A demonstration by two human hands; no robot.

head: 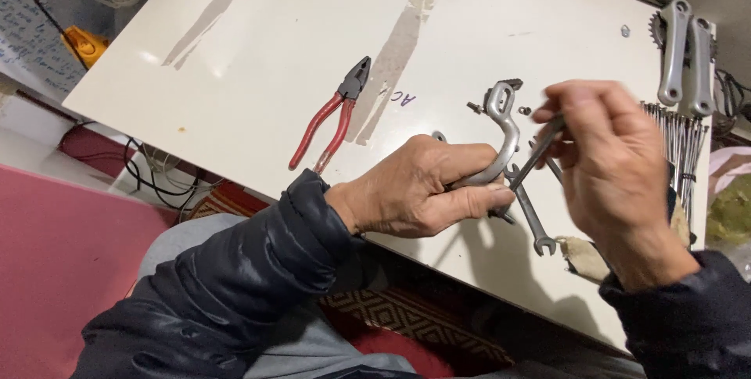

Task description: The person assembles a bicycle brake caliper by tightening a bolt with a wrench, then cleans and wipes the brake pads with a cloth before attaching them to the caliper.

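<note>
Dark padded sleeves, two, frame the near edge of the view. Left hand closed in a firm grip round the lower stem of a curved silver brake arm, holding it up off the white table; judged: braced so the top end stands free to be worked on. Right hand pinches a thin grey tool between thumb and fingers, its tip angled toward the arm's middle; hand blurred, so exact contact cannot be told. Under the hands, one open-ended spanner lies flat on the table, close for reach. One pair of red-handled pliers lies left of the work, well apart, jaws pointing away. Farther off, right side: one bundle of spokes, too many to count, and two silver crank arms side by side near the far corner.
</note>
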